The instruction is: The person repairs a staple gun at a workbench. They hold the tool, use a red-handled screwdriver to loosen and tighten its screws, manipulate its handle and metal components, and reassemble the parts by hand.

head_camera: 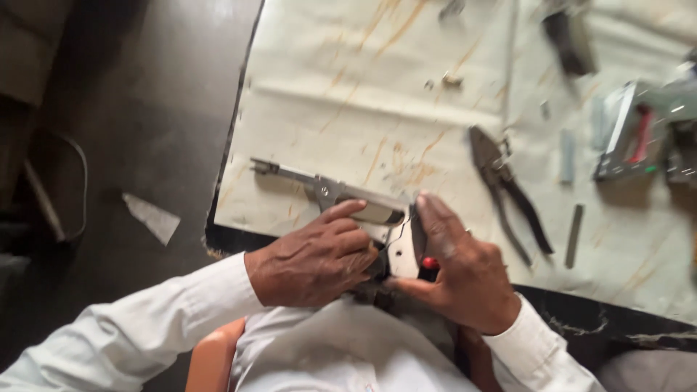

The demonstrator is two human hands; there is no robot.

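Observation:
My left hand [314, 255] rests on a long grey metal mechanism [327, 190] that lies across the near edge of the pale cloth-covered table [327, 87]; its index finger presses along the part's beige section. My right hand [456, 261] grips the same assembly at its near end, thumb up against a dark upright piece, with a small red part [430, 263] showing between the fingers. Both hands wear white sleeves. What lies under the palms is hidden.
Dark-handled pliers [508, 190] lie just right of my hands. Small metal bars [573, 236] and screws [451, 80] are scattered on the stained cloth. A grey boxy device with a red part [639, 138] sits at the far right. Dark floor with a paper scrap [151, 216] is at left.

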